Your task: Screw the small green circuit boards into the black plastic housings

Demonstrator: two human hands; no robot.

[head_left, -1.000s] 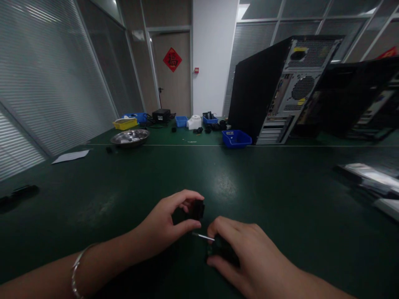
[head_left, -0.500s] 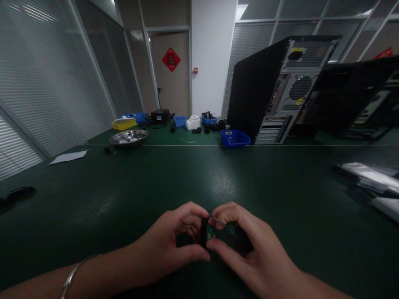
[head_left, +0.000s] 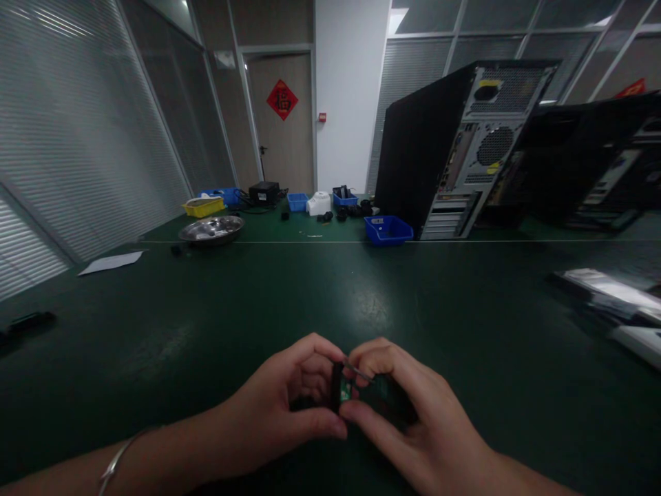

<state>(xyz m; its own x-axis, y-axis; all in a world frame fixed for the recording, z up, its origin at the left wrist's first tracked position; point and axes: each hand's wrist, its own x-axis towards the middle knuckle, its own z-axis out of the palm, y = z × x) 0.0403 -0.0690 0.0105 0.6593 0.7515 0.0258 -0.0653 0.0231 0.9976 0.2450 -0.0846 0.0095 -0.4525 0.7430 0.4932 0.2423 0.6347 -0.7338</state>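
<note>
Near the bottom centre, my left hand (head_left: 297,393) pinches a small black part with a green circuit board (head_left: 345,391) between thumb and fingers. Opposite it, my right hand (head_left: 407,406) has its thumb at the board's lower edge and its curled fingers at the top. A thin dark strip (head_left: 360,372) slants across the right fingertips, above the board. The fingertips of both hands almost meet around the part, which hides some of its shape.
A black computer tower (head_left: 428,145) stands at the back right, beside a blue bin (head_left: 388,231). A metal bowl (head_left: 211,231) and a yellow basket (head_left: 204,206) are back left. White-topped equipment (head_left: 609,293) lies far right, paper (head_left: 111,263) at left.
The board and black part have tilted slightly and shifted a little left between my fingers. Both hands keep their hold. The whole view has moved very slightly.
</note>
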